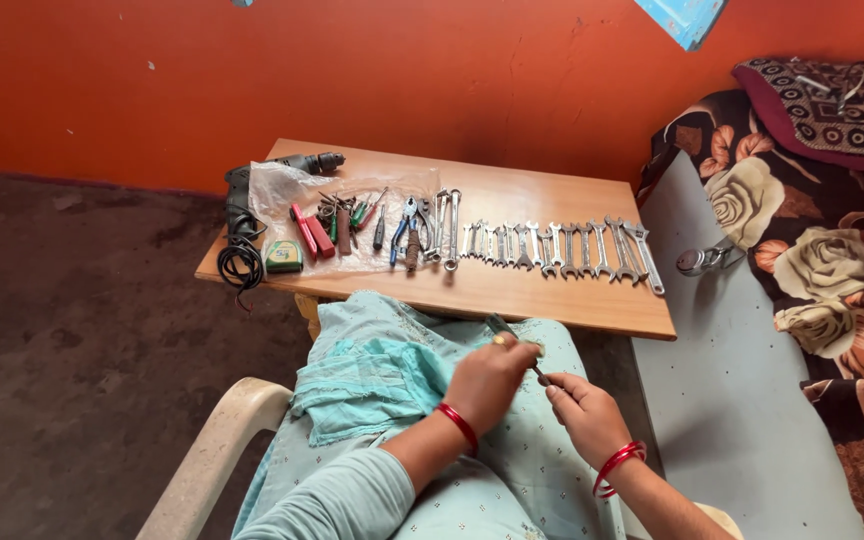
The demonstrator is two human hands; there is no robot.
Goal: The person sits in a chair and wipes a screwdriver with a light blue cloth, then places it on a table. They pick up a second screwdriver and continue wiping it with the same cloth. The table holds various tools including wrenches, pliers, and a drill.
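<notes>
**Two hands on one small tool, over the lap**

Both hands close on a thin metal tool [515, 345] held above the lap, nearer than the wooden table [552, 300]. The left hand [487, 385] wraps its upper part; the right hand [587, 415] pinches the lower end. On the table lie a row of spanners [562, 250], pliers [404, 228] and, far left, a drill [252, 190].
</notes>
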